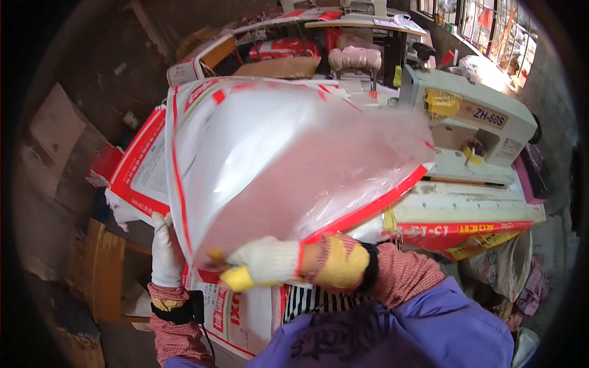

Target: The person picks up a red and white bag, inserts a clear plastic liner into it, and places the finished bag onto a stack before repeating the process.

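Note:
A large white plastic sack (245,144) with red edging spreads across the work surface, its upper sheet billowing and blurred by motion. My left hand (165,254), in a white glove, closes on the sack's near left edge. In front of the sack's near corner is my right hand (264,260), in a white glove with yellow-covered fingertips. Its fingers are bent together at the sack's edge, though blur partly hides the grip. More printed red and white sacks (144,168) lie beneath and to the left.
At right stands a pale sewing machine (478,110) with yellow tape on its head and a ruler-marked bed (457,211). A cone of pinkish thread (356,59) sits behind the sack. Wooden furniture (107,270) stands at left; a barred window (485,30) is at far right.

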The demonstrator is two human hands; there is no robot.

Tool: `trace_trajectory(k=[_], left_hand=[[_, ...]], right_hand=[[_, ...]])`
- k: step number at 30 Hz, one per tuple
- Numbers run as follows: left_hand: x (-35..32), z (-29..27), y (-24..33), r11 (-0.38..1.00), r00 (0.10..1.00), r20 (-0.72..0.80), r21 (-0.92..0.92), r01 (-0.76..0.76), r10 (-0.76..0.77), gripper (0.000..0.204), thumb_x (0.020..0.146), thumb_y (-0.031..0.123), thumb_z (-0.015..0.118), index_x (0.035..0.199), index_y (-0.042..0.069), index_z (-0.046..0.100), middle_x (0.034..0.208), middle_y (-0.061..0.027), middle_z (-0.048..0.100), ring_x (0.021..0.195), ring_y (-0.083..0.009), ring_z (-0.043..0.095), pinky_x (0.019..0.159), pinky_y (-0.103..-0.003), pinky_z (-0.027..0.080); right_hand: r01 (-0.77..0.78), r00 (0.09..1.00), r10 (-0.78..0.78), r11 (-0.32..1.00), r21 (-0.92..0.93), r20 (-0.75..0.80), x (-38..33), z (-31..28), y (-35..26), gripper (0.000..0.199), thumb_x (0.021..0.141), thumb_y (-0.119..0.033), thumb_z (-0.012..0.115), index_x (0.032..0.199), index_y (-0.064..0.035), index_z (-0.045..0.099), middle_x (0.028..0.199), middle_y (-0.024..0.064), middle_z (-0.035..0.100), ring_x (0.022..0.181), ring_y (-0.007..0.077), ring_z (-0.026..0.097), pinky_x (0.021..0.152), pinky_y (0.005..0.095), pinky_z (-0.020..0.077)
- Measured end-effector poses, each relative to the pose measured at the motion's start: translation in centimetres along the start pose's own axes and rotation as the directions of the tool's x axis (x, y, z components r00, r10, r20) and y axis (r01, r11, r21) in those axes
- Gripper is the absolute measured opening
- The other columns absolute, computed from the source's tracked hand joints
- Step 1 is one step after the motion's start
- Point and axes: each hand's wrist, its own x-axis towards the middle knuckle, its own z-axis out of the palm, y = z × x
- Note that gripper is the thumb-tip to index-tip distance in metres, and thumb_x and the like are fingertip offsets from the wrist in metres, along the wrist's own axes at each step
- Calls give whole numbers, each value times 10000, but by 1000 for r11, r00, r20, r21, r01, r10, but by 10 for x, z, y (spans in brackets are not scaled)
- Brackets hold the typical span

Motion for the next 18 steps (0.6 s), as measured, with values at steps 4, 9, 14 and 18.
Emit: trace_trajectory(k=[4,9,14,18], left_hand=[[-21,-17,-20,959,961,-264,284,0,79,485,950,269,263,1381,81,145,1259,-117,433,1073,-204,495,891,-306,426],[-31,-55,-28,948,985,-76,267,172,-157,368,929,237,386,1043,-72,550,964,-86,614,850,-114,569,766,-239,442],[-76,-79,-15,879,982,-171,453,149,-78,315,896,253,483,885,-48,574,826,-50,613,715,-79,550,664,-223,444],[-108,-95,-27,908,928,-334,418,-11,165,355,838,331,598,920,-14,575,840,-15,607,719,-66,542,666,-217,447]], right_hand=[[55,994,-86,923,382,65,-55,37,74,488,853,-87,544,1295,12,363,1258,128,486,1118,153,488,904,259,398],[242,942,148,315,918,-300,-159,24,122,692,760,-411,652,1251,-3,385,1220,167,469,1135,324,475,912,489,424],[630,756,26,240,738,-654,-160,-29,173,725,774,-592,514,1251,-63,379,1318,173,372,1197,373,363,1000,552,283],[759,579,414,41,650,-703,-94,-73,173,775,803,-567,461,1291,25,351,1342,185,366,1212,367,358,1051,431,251]])
